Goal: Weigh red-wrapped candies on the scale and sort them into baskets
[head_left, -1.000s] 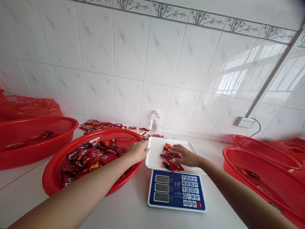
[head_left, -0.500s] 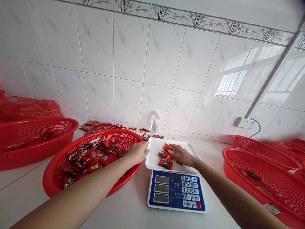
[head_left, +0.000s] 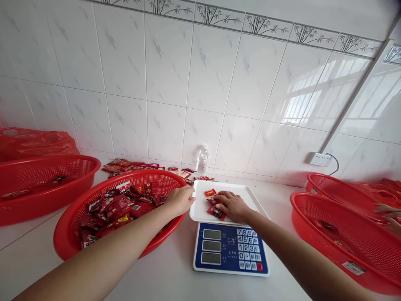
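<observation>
A white tray (head_left: pixel 247 196) rests on a blue electronic scale (head_left: pixel 231 250). My left hand (head_left: pixel 179 200) grips the tray's left edge, fingers curled over it, right beside a red basket (head_left: pixel 69 234) full of red candy packets (head_left: pixel 115 207). My right hand (head_left: pixel 231 206) lies palm down on the tray, fingers closed over several red candy packets (head_left: pixel 215 210). One more packet (head_left: pixel 210 192) lies loose on the tray just behind them.
A second red basket (head_left: pixel 37 196) and a red plastic bag (head_left: pixel 34 142) are at the left. Two stacked red baskets (head_left: pixel 338 234) stand at the right, where another person's fingers (head_left: pixel 386 213) show. Loose packets (head_left: pixel 125 164) and a water bottle (head_left: pixel 202 161) line the tiled wall.
My right hand has swept the candy packets leftward across the tray toward my left hand. My left hand has kept its hold on the tray's edge.
</observation>
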The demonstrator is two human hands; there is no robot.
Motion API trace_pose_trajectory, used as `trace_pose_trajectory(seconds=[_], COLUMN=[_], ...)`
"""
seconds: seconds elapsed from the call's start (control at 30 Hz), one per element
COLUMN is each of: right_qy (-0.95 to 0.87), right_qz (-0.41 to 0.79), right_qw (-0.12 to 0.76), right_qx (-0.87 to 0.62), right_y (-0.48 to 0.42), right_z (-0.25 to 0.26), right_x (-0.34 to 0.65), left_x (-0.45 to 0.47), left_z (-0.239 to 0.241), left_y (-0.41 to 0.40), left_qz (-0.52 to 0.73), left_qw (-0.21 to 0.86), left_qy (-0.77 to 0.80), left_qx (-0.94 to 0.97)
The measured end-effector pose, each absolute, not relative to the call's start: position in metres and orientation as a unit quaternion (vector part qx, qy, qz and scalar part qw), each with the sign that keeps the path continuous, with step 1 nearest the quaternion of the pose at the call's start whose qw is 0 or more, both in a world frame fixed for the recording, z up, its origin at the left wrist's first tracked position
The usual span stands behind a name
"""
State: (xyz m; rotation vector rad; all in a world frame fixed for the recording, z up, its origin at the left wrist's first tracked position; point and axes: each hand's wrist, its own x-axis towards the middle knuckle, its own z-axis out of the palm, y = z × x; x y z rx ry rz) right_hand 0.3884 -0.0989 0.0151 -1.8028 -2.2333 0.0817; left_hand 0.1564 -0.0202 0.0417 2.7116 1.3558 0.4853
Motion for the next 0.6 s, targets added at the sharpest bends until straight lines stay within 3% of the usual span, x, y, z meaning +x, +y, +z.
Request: trace_pose_trajectory(seconds=[0.37,0.6], right_qy=[-0.702,-0.559], right_qz=[0.007,0.084], right_qw=[0.255,0.457], right_qx=[-0.666,-0.686], right_y=[-0.077,-0.067], right_z=[0.003,0.024], right_x=[0.396,0.410], left_x=[0.154,0.173], left_z=[0.042,0.056], left_y=[-0.016,-0.019], left_qz=[0.170,0.294], left_qw=[0.056,0.243], left_qy=[0.437,0.384], left_qx=[0.881,0.841])
